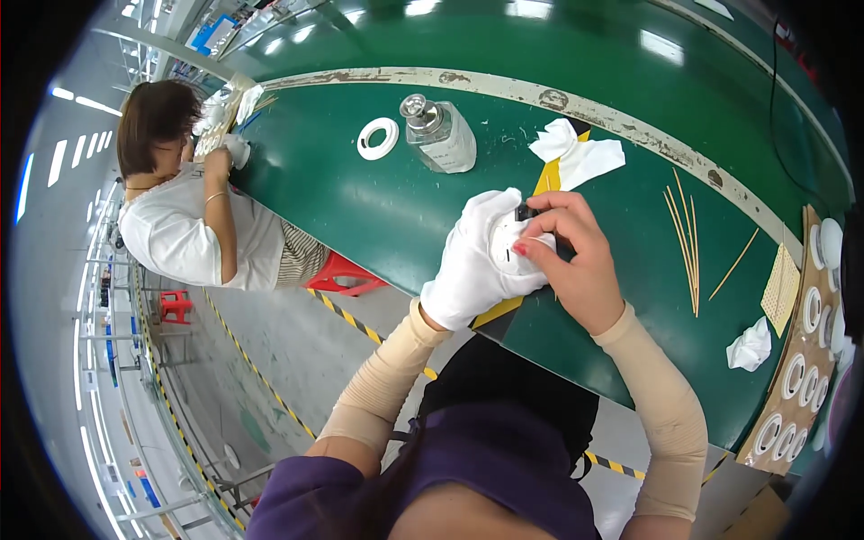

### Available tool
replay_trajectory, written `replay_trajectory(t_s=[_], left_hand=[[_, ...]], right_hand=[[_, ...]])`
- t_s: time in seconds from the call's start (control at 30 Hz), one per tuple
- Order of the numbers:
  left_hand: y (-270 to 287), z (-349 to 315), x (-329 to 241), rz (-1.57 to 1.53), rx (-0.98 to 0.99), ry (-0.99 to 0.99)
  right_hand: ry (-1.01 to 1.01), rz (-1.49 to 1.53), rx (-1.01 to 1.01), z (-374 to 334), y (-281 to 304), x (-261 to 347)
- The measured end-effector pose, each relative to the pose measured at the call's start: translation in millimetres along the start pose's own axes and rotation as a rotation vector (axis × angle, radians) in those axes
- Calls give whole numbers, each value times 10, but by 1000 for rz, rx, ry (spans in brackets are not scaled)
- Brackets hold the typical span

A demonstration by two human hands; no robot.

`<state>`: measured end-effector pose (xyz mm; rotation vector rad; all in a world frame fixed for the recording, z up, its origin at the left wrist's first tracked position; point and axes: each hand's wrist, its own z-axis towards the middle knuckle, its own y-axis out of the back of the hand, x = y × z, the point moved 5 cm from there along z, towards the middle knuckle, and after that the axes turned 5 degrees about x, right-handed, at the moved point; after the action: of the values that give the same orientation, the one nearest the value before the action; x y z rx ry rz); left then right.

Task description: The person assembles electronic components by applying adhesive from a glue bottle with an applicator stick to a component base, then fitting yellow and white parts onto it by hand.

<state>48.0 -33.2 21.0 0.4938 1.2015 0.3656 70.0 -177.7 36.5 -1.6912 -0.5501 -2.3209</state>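
Note:
My left hand (470, 261), in a white cloth glove, is wrapped round a white round plastic part (504, 254) with small dark slots in its face. A small black piece (525, 212) shows at the part's upper edge. My right hand (576, 256) is bare, its fingers curled and its thumb bent over the face of the part. Its index finger is by the black piece. Whatever lies between these fingertips is hidden. Both hands are above the near edge of the green table (360, 207).
Beyond my hands stand a clear bottle (441, 135) and a white ring (377, 139). White cloths (580, 155), thin wooden sticks (688, 243) and a crumpled cloth (750, 346) lie to the right. A board of white round parts (792, 378) borders the right end. A co-worker (193, 193) sits at left.

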Motion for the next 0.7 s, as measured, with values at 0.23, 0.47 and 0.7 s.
replay_trajectory(t_s=[0.23,0.47,0.7], left_hand=[[11,-15,108,-250,16,116],[-34,-26,161,-263,35,93],[60,-8,154,-74,61,-51]], right_hand=[[-55,17,130,-56,23,34],[-198,114,48,185,-13,-26],[-340,370,86,120,-121,-61]])
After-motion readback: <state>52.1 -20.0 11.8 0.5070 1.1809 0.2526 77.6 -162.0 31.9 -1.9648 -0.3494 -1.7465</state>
